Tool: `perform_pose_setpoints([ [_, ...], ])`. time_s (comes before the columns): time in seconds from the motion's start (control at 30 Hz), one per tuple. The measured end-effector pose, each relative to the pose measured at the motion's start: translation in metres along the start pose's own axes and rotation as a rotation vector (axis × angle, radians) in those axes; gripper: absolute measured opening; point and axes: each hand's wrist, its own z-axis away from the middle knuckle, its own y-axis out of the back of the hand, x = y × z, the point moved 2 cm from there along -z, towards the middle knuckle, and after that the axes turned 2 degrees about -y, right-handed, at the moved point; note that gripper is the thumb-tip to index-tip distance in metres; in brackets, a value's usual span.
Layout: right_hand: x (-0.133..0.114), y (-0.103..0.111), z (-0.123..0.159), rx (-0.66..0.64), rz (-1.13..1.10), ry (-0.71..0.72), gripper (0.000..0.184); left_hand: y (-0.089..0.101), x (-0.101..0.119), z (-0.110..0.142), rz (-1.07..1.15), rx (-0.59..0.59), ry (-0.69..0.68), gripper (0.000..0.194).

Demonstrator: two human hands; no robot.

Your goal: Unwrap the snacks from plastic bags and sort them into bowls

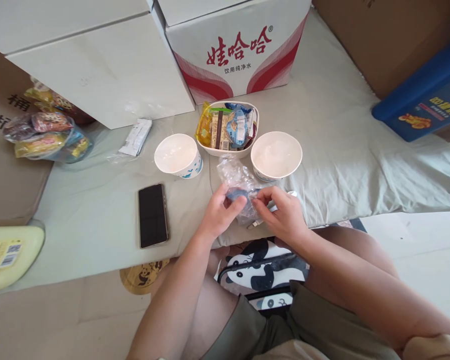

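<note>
Near the front edge of the cloth-covered surface, my left hand [220, 212] pinches a small blue wrapper [237, 193] between thumb and fingers. My right hand [283, 212] has its fingertips closed on the right edge of the same wrapper. Crumpled clear plastic [235, 172] lies just behind and under the wrapper. Beneath my right hand a small metal-tipped plug [254, 225] shows, and part of a white item is half hidden beside it. Two white paper bowls, left [177, 155] and right [276, 155], flank an oval bowl [228, 151] filled with packaged snacks [228, 127].
A black-screened phone [152, 216] lies at left, with a white packet [135, 137] behind it. Bagged snacks [50, 135] rest farther left. White cartons [240, 55] stand along the back. A blue container [423, 100] is at right, a pale yellow bottle [13, 255] at left.
</note>
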Motion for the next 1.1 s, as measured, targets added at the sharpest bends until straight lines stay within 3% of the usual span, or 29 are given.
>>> perform_pose_setpoints([
  [0.1,0.002,0.002,-0.002,0.049,-0.016,-0.113,0.008,-0.004,0.0,0.002,0.15,-0.123,0.053,0.071],
  [0.27,0.005,0.001,-0.004,0.053,-0.055,-0.134,0.005,-0.001,-0.001,0.002,0.046,-0.038,0.096,0.055],
  [0.47,0.004,0.001,-0.005,0.069,-0.035,-0.054,0.004,0.004,-0.008,0.0,0.108,-0.026,0.089,0.048],
  [0.63,0.001,0.002,-0.003,0.098,0.131,0.162,0.021,0.005,-0.014,0.0,0.18,0.005,0.155,0.046],
  [0.77,0.0,0.0,-0.002,-0.055,0.193,0.366,0.03,0.007,-0.015,-0.002,0.174,0.088,0.129,0.049],
  [0.93,0.002,-0.001,-0.006,-0.182,0.139,0.319,0.049,0.008,-0.007,-0.006,0.187,0.171,0.099,0.052],
  [1.1,0.001,-0.004,-0.003,-0.139,0.178,0.312,0.045,-0.003,0.002,-0.006,0.272,0.057,0.143,0.048],
])
